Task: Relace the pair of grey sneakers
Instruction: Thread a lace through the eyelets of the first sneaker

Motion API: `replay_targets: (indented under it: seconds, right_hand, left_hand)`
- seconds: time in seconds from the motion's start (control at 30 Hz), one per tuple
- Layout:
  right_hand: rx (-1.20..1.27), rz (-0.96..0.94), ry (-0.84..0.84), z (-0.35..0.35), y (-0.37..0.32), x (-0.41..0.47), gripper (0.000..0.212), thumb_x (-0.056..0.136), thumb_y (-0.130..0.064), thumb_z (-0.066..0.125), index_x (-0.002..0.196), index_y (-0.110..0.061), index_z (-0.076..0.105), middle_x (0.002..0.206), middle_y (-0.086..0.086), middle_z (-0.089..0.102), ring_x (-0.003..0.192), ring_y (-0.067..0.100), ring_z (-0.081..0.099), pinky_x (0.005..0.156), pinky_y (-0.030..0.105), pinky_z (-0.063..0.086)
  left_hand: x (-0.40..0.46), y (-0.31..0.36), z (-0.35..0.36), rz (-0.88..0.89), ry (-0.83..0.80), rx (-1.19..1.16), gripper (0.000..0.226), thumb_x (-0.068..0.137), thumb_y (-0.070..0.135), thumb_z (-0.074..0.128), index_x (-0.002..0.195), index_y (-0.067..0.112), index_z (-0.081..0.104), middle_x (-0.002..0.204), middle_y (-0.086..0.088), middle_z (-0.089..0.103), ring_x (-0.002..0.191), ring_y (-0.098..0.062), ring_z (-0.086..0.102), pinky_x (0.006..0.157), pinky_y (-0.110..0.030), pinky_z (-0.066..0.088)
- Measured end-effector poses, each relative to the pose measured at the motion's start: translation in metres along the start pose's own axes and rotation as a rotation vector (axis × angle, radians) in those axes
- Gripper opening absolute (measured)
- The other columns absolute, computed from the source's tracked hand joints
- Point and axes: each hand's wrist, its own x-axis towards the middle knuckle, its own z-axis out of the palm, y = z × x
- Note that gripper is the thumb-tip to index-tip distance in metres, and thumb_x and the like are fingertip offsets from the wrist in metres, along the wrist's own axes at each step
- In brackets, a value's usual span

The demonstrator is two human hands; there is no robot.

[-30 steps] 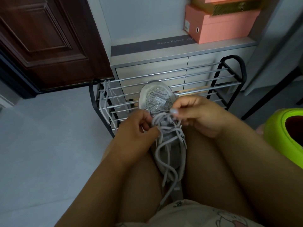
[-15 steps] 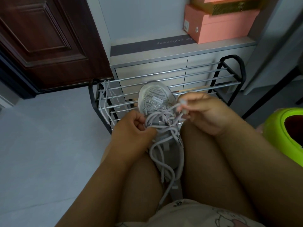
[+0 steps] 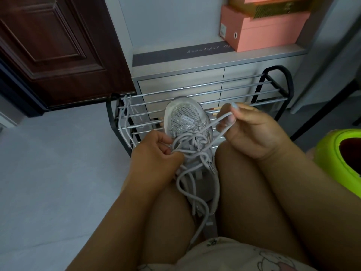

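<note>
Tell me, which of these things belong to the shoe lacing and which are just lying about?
In use: grey sneaker, its lace, left hand, right hand.

Lying about: spare lace on the shoe rack, pink box, green tub.

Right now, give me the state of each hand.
Left hand: pinching the grey round shoelace at the sneaker's eyelets.
Right hand: pinching the same shoelace's end.

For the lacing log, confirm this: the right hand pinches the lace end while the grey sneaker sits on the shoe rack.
Not quite. The right hand does pinch the lace, but the head view shows the grey sneaker held between the person's knees, in front of the shoe rack, not on it.
</note>
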Motion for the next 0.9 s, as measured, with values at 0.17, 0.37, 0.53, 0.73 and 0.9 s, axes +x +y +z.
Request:
replay_targets:
  seconds: [0.17, 0.37, 0.53, 0.73, 0.9]
  right_hand:
    - [-0.203, 0.072, 0.009, 0.003, -0.001, 0.001, 0.017, 0.068, 0.001, 0.05, 0.053, -0.005, 0.054, 0.049, 0.011, 0.044, 0.047, 0.021, 0.043, 0.052, 0.026, 0.044]
    - [-1.35, -0.015, -0.133, 0.02, 0.009, -0.006, 0.025, 0.08, -0.03, 0.071, 0.069, -0.01, 0.062, 0.049, -0.009, 0.047, 0.044, 0.001, 0.042, 0.045, 0.012, 0.032]
    - [-0.84, 0.039, -0.316, 0.019, -0.001, -0.013, 0.017, 0.087, -0.009, 0.06, 0.07, -0.005, 0.061, 0.048, -0.009, 0.052, 0.041, -0.001, 0.041, 0.045, 0.01, 0.034]
    - [-0.684, 0.135, -0.354, 0.006, -0.001, -0.012, 0.018, 0.077, -0.011, 0.06, 0.06, -0.015, 0.064, 0.051, -0.001, 0.051, 0.043, 0.005, 0.041, 0.044, 0.016, 0.032]
    - [-0.926, 0.225, -0.507, 0.009, 0.0, -0.009, 0.01, 0.079, -0.007, 0.068, 0.069, -0.005, 0.066, 0.069, 0.017, 0.055, 0.055, 0.012, 0.052, 0.053, 0.02, 0.04]
  left_hand:
    - [-0.002, 0.003, 0.001, 0.03, -0.023, -0.004, 0.015, 0.064, 0.025, 0.068, 0.074, 0.028, 0.057, 0.066, 0.009, 0.063, 0.051, -0.004, 0.056, 0.044, -0.012, 0.043]
    - [-0.003, 0.003, 0.002, 0.064, -0.086, 0.009, 0.012, 0.063, 0.03, 0.065, 0.071, 0.026, 0.057, 0.067, 0.007, 0.062, 0.05, -0.002, 0.051, 0.046, -0.017, 0.044]
    - [-0.003, 0.002, 0.001, 0.059, -0.068, 0.005, 0.013, 0.065, 0.024, 0.068, 0.067, 0.02, 0.056, 0.065, 0.005, 0.061, 0.046, 0.0, 0.047, 0.041, -0.01, 0.038]
    - [0.001, 0.005, -0.003, 0.027, -0.12, -0.025, 0.011, 0.068, 0.011, 0.067, 0.07, 0.012, 0.057, 0.063, -0.01, 0.059, 0.049, -0.006, 0.045, 0.046, -0.017, 0.039]
    - [0.007, 0.019, -0.003, 0.067, -0.322, -0.096, 0.026, 0.073, 0.033, 0.064, 0.073, 0.009, 0.058, 0.066, -0.015, 0.054, 0.059, -0.014, 0.049, 0.057, -0.03, 0.042]
